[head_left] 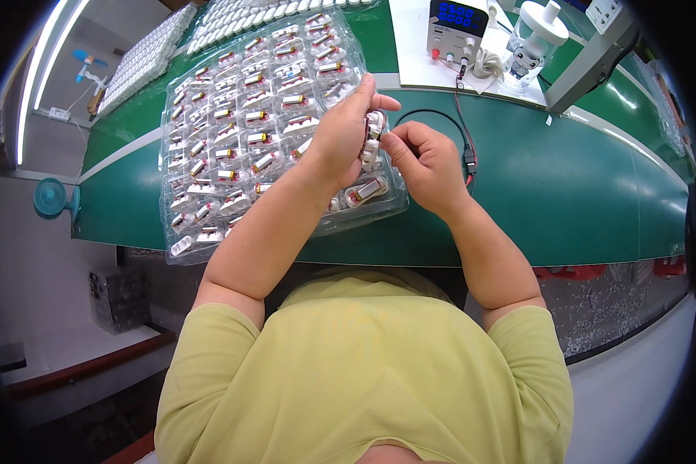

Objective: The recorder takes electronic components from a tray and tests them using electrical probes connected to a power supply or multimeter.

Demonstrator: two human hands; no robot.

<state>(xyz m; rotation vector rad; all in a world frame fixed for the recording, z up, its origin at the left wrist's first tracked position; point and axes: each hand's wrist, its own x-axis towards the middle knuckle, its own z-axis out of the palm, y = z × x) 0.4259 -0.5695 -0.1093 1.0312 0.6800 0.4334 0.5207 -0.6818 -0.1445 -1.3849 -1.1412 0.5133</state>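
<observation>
My left hand (342, 138) grips a small white plastic device (373, 138) with dark parts showing, held above the right edge of a clear plastic tray (286, 226). The fingers of my right hand (427, 164) are pinched together against the device's right side; what lies between the fingertips is hidden. A thin black cable (441, 113) arcs behind my right hand, its near end close to the device. In the tray's pockets sit many similar white units with silver, yellow-ended cells (258, 138). One such unit (366, 190) lies in the pocket just below my left hand.
A white power supply (456, 31) with a blue display stands at the back, with red and black leads (458, 100) running to a connector (469, 158). Beside it is a white-lidded clear cup (530, 46). More white parts trays (143, 62) lie far left; a teal fan (54, 199) is at the left edge.
</observation>
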